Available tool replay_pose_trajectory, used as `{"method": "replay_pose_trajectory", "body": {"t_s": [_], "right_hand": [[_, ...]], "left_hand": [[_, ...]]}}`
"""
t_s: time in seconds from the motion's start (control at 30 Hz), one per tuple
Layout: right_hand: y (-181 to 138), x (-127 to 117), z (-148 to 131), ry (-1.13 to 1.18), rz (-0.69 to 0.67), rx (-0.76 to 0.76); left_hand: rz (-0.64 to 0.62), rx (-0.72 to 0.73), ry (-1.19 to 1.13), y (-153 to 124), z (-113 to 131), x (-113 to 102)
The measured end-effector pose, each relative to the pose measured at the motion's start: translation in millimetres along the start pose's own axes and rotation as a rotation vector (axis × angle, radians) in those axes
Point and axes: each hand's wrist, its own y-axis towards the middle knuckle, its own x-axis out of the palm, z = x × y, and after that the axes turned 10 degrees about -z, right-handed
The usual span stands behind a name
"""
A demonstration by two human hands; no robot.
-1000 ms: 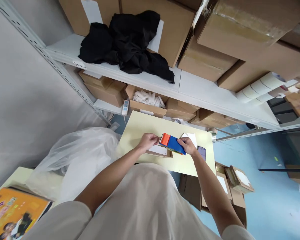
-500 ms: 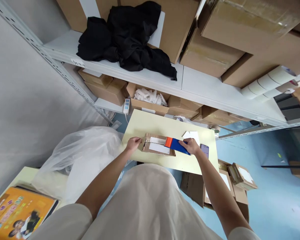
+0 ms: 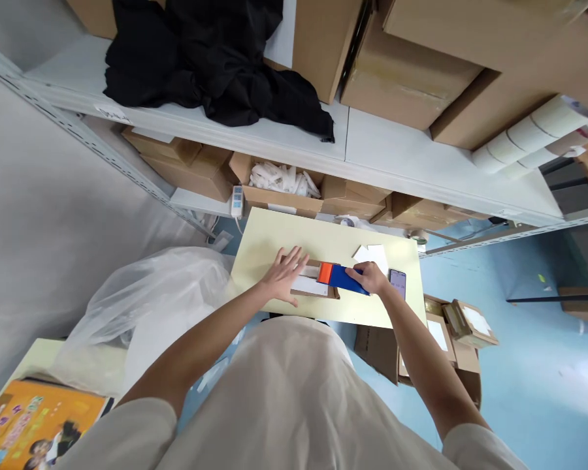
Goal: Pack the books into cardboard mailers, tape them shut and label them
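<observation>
My left hand (image 3: 285,277) lies with spread fingers over the left end of a flat brown cardboard package (image 3: 334,293), hiding much of it. A white label (image 3: 310,286) covers part of the package's top. In my right hand (image 3: 371,277) is a blue-and-orange tape dispenser (image 3: 342,277), its orange end over the package's right part. A pale strip (image 3: 310,271) runs along the package between that end and my left hand. The package rests on a pale yellow table (image 3: 284,228).
White cards (image 3: 375,256) and a phone (image 3: 398,282) lie on the table's right side. Beyond stands a shelf (image 3: 396,153) with cartons, black cloth (image 3: 225,72) and white rolls (image 3: 529,136). Clear plastic sheeting (image 3: 151,307) is at left; cartons (image 3: 438,333) stand on the floor at right.
My left hand has gone from pinching at the package's left edge to lying spread over its left end. My right hand still holds the tape dispenser in about the same place.
</observation>
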Motion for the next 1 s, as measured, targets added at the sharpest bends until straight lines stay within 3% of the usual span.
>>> {"method": "replay_pose_trajectory", "body": {"t_s": [0.2, 0.37, 0.5, 0.63, 0.83, 1.0], "right_hand": [[-4, -7, 13, 0.033, -0.068, 0.002], [-17, -15, 60, 0.046, -0.114, 0.034], [-11, -6, 90, 0.026, -0.128, 0.048], [2, 11, 94, 0.025, -0.102, -0.010], [7, 18, 98, 0.096, -0.120, -0.041], [8, 14, 109, 0.145, -0.162, -0.076]], "left_hand": [[-0.095, -0.058, 0.041, 17, 10, -1], [-0.151, -0.070, 0.080, 16, 5, -4], [-0.199, -0.089, 0.135, 15, 10, -3], [-0.212, -0.111, 0.162, 24, 34, 10], [-0.211, -0.086, 0.060, 69, 85, 23], [-0.191, -0.064, 0.012, 83, 87, 19]]}}
